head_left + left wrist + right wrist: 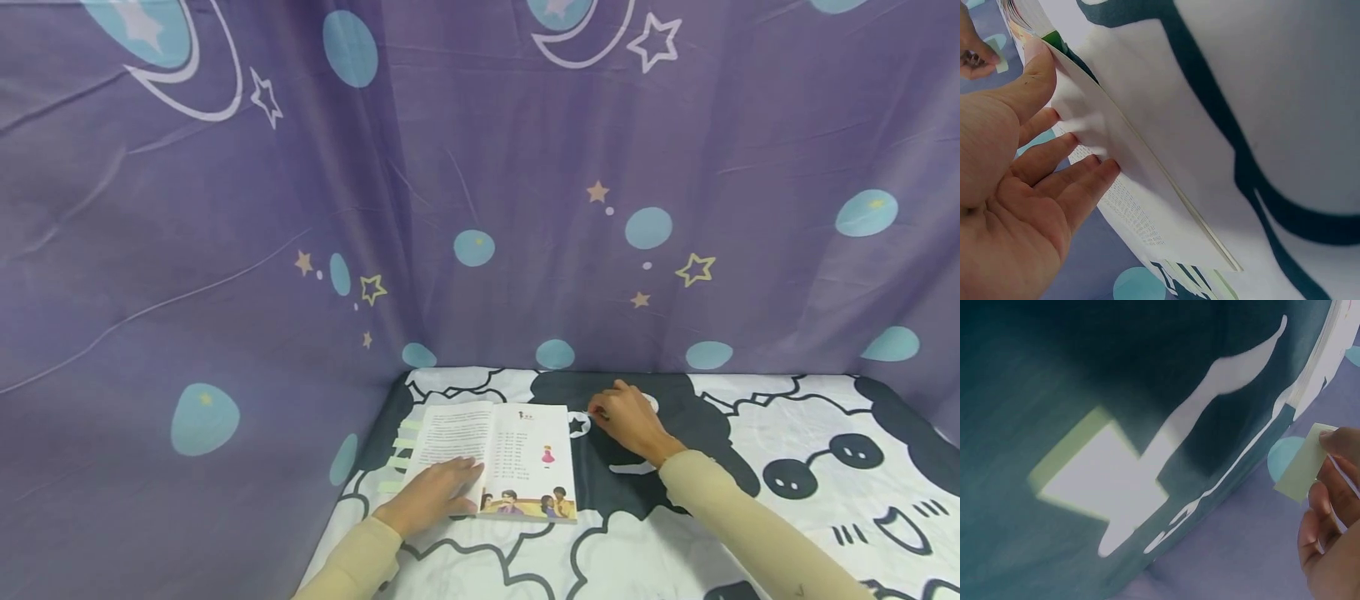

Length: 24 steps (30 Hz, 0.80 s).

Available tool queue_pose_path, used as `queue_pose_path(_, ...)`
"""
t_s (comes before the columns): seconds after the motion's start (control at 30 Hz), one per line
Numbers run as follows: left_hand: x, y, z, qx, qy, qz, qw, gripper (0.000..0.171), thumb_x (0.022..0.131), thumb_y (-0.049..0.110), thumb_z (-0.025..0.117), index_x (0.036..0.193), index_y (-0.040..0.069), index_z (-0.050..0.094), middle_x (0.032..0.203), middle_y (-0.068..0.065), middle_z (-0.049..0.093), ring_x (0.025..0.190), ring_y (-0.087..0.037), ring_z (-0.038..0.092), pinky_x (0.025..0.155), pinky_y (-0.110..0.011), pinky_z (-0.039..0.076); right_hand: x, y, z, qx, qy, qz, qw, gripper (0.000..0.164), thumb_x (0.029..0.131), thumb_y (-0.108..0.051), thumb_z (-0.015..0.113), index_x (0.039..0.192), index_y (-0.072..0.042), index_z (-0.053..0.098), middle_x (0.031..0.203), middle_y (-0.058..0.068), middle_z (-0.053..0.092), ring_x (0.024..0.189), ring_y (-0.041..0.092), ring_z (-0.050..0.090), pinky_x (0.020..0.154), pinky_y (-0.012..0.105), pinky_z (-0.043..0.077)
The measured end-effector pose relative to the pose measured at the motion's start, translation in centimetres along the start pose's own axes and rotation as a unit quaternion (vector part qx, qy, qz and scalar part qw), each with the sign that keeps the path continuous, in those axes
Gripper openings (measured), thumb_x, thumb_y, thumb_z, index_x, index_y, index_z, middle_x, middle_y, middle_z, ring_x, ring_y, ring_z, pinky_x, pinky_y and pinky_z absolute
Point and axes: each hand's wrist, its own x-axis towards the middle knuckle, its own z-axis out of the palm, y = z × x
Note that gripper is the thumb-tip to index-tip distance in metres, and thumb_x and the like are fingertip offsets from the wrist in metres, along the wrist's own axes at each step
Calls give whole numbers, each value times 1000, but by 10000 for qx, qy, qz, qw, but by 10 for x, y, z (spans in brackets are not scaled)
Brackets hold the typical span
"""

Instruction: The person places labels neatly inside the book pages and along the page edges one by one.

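Note:
An open book [517, 454] lies on the patterned cloth, with text on its left page and a list and coloured drawings on its right page. My left hand [433, 497] rests on the lower part of the left page, fingers extended; in the left wrist view its thumb [1040, 62] lies at the book's bottom edge. To the right of the book, my right hand [628, 421] is raised above the dark part of the cloth. It pinches a small pale green sticky note [1300, 464] between thumb and fingertips.
Several pale green tabs [397, 462] stick out from the book's left edge. A bright square pad with pale green edges [1079, 447] lies on the dark cloth. The black-and-white cartoon cloth [675, 550] covers the surface; a purple curtain [510, 167] hangs behind and at left.

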Motion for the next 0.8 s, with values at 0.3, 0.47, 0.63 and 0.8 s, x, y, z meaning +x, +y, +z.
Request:
queue_pose_path(0.3, -1, 2, 0, -48, 22, 13, 10000, 68, 89, 41, 72, 145, 5, 58, 149, -17, 55, 138, -35, 52, 115, -51, 42, 14, -13, 20, 276, -289, 352, 9986, 16, 79, 3, 84, 85, -10, 77, 80, -2, 72, 75, 14, 51, 63, 31, 53)
queue_pose_path(0.47, -1, 3, -2, -131, 6, -19, 9999, 68, 89, 40, 73, 145, 5, 57, 150, -17, 54, 139, -35, 51, 116, -51, 41, 19, -15, 31, 406, -224, 517, 9976, 18, 79, 6, 83, 84, -11, 77, 81, -2, 71, 78, 15, 54, 66, 32, 56)
queue_pose_path(0.63, 0, 2, 0, -103, -39, -87, 9999, 68, 89, 42, 73, 146, 7, 57, 150, -16, 54, 140, -33, 50, 117, -49, 40, 22, -18, 39, 409, -366, 564, 9969, 19, 80, 7, 82, 85, -12, 78, 83, -1, 72, 81, 16, 55, 68, 33, 58)
queue_pose_path(0.8, -2, 2, 0, -45, 25, -38, 10000, 69, 89, 42, 73, 146, 7, 58, 150, -16, 54, 139, -33, 51, 116, -49, 42, 28, -24, 41, 318, -653, 616, 9955, 15, 82, 1, 84, 87, -13, 80, 85, -3, 74, 82, 14, 53, 68, 32, 57)
